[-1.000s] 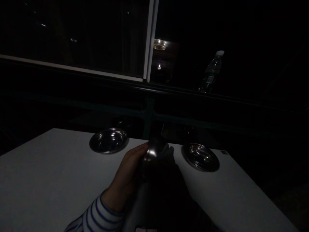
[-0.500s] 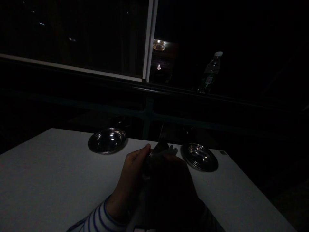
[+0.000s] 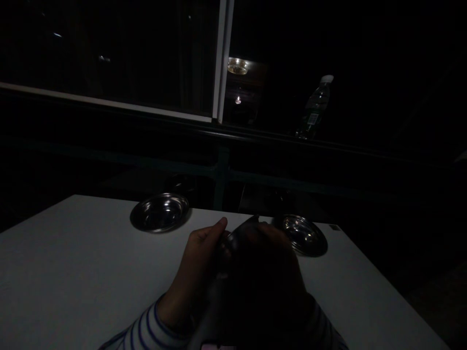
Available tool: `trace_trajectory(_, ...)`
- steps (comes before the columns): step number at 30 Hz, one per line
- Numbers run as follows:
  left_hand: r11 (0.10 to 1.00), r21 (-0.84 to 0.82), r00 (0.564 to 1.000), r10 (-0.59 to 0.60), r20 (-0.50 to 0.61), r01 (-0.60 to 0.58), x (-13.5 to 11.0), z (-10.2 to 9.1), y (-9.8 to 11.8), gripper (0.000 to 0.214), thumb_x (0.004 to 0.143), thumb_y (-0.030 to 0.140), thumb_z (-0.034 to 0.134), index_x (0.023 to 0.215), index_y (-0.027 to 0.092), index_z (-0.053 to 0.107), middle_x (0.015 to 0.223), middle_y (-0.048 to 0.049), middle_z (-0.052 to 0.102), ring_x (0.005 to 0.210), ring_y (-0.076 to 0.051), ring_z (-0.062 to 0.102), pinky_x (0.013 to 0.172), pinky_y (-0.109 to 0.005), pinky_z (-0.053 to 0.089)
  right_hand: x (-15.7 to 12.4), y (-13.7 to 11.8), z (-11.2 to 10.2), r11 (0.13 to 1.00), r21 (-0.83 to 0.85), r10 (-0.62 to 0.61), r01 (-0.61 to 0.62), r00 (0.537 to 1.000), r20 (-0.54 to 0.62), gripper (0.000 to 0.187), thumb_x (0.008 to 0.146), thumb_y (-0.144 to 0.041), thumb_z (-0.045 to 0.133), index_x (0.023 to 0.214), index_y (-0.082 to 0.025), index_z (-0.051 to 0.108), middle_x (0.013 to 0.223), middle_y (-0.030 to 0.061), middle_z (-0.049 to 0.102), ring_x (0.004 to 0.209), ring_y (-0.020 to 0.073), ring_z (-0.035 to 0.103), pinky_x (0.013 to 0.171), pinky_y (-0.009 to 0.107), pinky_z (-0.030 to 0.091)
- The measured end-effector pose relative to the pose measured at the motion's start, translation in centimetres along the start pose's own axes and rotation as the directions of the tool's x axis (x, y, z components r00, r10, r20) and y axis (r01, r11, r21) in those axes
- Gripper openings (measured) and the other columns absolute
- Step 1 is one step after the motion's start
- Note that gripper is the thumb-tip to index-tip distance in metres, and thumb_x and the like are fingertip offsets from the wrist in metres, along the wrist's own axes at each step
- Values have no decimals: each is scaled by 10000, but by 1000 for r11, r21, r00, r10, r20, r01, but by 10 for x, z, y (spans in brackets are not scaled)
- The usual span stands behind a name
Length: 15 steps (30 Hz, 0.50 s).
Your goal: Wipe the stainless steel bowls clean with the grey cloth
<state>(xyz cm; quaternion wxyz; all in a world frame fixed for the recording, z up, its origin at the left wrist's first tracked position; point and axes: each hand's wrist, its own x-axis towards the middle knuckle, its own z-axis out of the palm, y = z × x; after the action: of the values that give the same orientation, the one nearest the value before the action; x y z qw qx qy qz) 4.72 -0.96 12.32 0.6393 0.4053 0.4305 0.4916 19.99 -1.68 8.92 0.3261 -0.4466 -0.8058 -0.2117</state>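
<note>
In deep shadow, my left hand (image 3: pixel 200 253) is closed at the near middle of the white table (image 3: pixel 73 262), its thumb pointing up. Between my hands is a dark flat thing (image 3: pixel 243 227) with a slanting straight edge; its kind is too dark to make out. My left fingers curl against its left end. My right hand (image 3: pixel 282 248) is almost black, with its fingers bent over the right side of the dark thing. Its palm and most finger detail are lost in shadow. Just beyond my right hand lies a round steel dish (image 3: pixel 306 236), partly covered by it.
Another shallow steel dish (image 3: pixel 160 212) lies at the table's far edge, left of my hands. Behind the table, a plastic bottle (image 3: pixel 314 109) with a white cap leans on a dark ledge by the window frame (image 3: pixel 221 63). A small label (image 3: pixel 334 227) marks the far right corner.
My right hand has shifted slightly to the right and turned. The pale greyish, finger-like shape that stuck out beyond it is now hidden, and more of the dark thing's straight edge shows.
</note>
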Motion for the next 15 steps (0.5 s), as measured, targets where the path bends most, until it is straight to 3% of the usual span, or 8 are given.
trace_trajectory(2,1000,9,999,-21,-37,21,2,-1,-2,425,658,511,631,459,157,503,388,39,431,339,-73,386,361,-195,269,0,-7,13,998,-6,-61,61,996,63,174,827,-341,505,908,-217,596,781,47,600,689,189,525,664,365,413)
trace_trajectory(5,1000,19,997,-22,-67,24,5,-2,-4,427,660,494,639,451,146,505,406,34,448,365,-66,399,383,-184,269,-4,-10,21,995,-20,-94,94,995,-30,195,846,-337,468,953,-238,598,786,48,596,731,198,526,693,372,403)
trace_trajectory(8,999,28,998,-29,-53,30,5,-2,-4,422,653,498,641,456,145,520,408,25,467,369,-76,418,389,-191,284,-7,-1,10,1000,2,-31,31,993,-115,312,855,-403,444,1053,-193,561,955,87,589,886,231,519,766,396,408)
trace_trajectory(12,998,27,997,-51,-56,53,3,0,0,435,679,502,617,451,146,516,401,24,467,368,-81,421,398,-197,299,-8,11,-8,1000,22,-14,16,997,-74,332,896,-352,407,1125,-141,519,1085,116,569,1015,238,485,822,399,416)
trace_trajectory(15,998,20,997,-63,-47,64,3,0,3,401,684,468,622,459,150,528,404,25,475,377,-88,433,410,-205,312,-8,6,-3,1000,-19,11,-13,996,-87,349,890,-339,414,1140,-118,517,1096,133,564,1008,243,487,819,405,420)
